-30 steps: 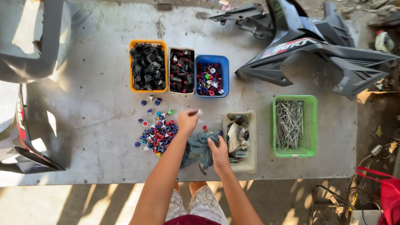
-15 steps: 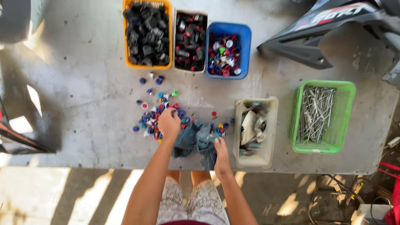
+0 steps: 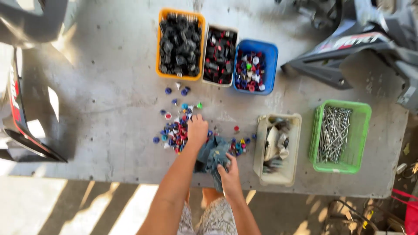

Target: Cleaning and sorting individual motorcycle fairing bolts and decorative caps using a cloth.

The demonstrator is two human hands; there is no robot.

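Caps (image 3: 174,130) under left hand (image 3: 197,129), fingers bent | right hand (image 3: 229,174) gripping cloth (image 3: 211,154) | green basket (image 3: 363,114): nails (image 3: 333,132)

Hard daylight falls on the table (image 3: 109,109), bleaching its grey top near the orange bin (image 3: 162,43). Deep shadow covers the table's upper left corner, and striped sun patches lie on the floor below its front edge. Slight motion blur softens the picture, most towards its edges.

Bare arms, pale patterned shorts (image 3: 217,219)
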